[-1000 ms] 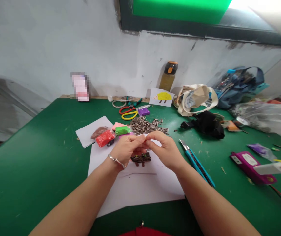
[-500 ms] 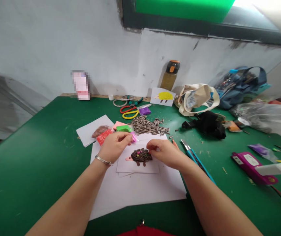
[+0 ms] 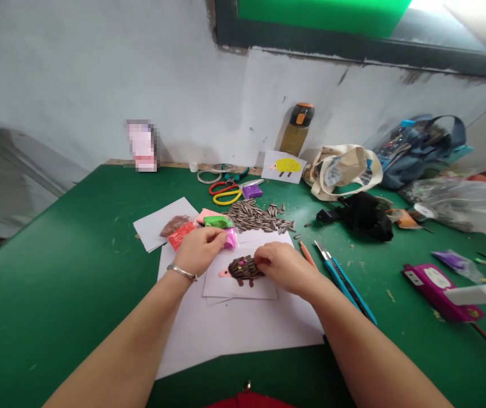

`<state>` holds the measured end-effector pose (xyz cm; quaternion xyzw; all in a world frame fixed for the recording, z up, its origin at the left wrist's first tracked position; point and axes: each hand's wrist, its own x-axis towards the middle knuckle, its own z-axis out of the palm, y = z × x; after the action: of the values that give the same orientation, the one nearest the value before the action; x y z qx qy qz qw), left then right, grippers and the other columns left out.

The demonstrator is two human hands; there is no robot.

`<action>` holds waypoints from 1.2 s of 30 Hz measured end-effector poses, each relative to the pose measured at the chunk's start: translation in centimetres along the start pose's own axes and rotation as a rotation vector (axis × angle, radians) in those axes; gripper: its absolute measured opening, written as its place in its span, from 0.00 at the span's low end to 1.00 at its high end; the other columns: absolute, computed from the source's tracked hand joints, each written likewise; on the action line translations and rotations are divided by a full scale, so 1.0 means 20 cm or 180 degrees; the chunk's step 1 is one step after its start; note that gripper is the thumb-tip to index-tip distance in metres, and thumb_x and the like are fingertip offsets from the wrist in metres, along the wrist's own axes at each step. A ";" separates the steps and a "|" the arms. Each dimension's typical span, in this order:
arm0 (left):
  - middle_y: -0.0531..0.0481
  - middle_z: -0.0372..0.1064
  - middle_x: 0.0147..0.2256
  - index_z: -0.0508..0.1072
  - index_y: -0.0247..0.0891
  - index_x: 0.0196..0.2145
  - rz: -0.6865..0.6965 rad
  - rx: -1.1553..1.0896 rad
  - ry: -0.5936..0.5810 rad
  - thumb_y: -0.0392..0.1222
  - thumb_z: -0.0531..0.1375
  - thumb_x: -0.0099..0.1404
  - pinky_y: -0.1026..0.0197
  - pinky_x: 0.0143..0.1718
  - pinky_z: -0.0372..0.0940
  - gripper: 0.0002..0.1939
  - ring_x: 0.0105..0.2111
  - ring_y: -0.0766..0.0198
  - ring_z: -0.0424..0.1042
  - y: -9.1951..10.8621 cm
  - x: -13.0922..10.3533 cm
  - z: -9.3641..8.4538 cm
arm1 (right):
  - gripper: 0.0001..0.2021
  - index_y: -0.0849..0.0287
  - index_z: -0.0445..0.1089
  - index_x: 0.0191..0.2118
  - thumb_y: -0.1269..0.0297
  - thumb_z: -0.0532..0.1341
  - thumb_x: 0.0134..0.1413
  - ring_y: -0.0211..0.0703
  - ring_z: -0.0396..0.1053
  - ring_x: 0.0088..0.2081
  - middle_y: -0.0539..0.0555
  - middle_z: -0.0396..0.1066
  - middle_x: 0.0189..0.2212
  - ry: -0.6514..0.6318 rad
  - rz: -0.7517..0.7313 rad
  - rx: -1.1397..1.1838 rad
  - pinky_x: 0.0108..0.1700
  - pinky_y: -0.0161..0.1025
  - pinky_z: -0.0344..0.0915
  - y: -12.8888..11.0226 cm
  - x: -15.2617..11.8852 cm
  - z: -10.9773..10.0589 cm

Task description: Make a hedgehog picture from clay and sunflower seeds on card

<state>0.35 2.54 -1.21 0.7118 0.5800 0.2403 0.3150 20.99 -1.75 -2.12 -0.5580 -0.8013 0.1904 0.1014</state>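
A hedgehog figure (image 3: 245, 267) lies on a small white card (image 3: 260, 290), its back covered in striped sunflower seeds with small pink and green dots, its snout pink and its feet brown. My right hand (image 3: 285, 267) is closed in a pinch at the figure's right end; anything between the fingertips is hidden. To the upper left of the figure, my left hand (image 3: 200, 250) is raised with thumb and fingers pinched together, and what they hold is too small to make out. Right behind it lie clay packs: magenta (image 3: 230, 239), green (image 3: 218, 222), red (image 3: 180, 234) and brown (image 3: 173, 225).
Loose sunflower seeds (image 3: 255, 216) are heaped beyond the card. Scissors (image 3: 227, 197) and a purple pack (image 3: 252, 191) lie behind them. On the right are a blue utility knife (image 3: 347, 283), an orange tool (image 3: 307, 253), a black cloth item (image 3: 368, 218) and a magenta device (image 3: 434, 283).
My right hand has come down and slightly left onto the figure's right end, covering more of it. My left hand stays pinched in nearly the same place.
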 end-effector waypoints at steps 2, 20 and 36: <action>0.53 0.72 0.25 0.75 0.39 0.25 0.0013 0.0012 -0.0012 0.49 0.53 0.60 0.62 0.27 0.55 0.16 0.27 0.63 0.67 0.00 0.00 0.00 | 0.08 0.56 0.71 0.26 0.74 0.56 0.48 0.38 0.62 0.32 0.49 0.69 0.26 -0.0024 -0.0103 -0.0137 0.31 0.35 0.47 0.01 0.01 0.01; 0.53 0.72 0.24 0.74 0.41 0.25 0.0016 0.0460 0.0172 0.48 0.52 0.61 0.62 0.28 0.55 0.15 0.27 0.63 0.67 -0.01 0.00 -0.01 | 0.12 0.51 0.74 0.27 0.72 0.55 0.49 0.40 0.67 0.33 0.48 0.72 0.28 -0.0012 0.0011 -0.0088 0.32 0.35 0.50 0.02 -0.02 -0.01; 0.46 0.62 0.54 0.67 0.42 0.51 0.1033 0.1566 0.0895 0.40 0.53 0.63 0.49 0.56 0.53 0.18 0.54 0.53 0.59 -0.14 0.07 0.03 | 0.11 0.55 0.73 0.32 0.70 0.53 0.54 0.40 0.67 0.37 0.51 0.73 0.33 0.0494 0.0143 0.0221 0.39 0.35 0.57 0.07 0.01 0.01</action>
<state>-0.74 4.22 -3.69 0.8096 0.5375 0.2359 0.0079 22.03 -1.18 -2.85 -0.5850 -0.7713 0.1765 0.1783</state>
